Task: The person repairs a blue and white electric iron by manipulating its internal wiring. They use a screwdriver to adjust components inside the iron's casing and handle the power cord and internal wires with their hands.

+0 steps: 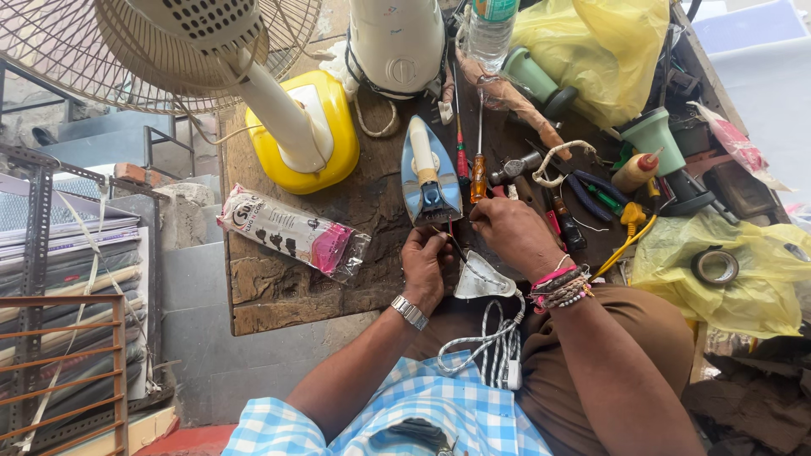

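Cluttered with screwdrivers (470,160), pliers and yellow bags, the wooden tabletop (279,283) carries a blue iron (431,173). Just below the iron, thin wires (450,241) are pinched in the closed grip of the left hand (425,263), while the right hand (511,232) is curled over them beside a grey back cover (480,279).

My left hand (425,266) pinches thin wires at the tail of the blue iron (431,173) on the wooden bench (279,287); my right hand (511,232) works just beside it, above the iron's grey back cover (480,279) and striped cord (494,342).
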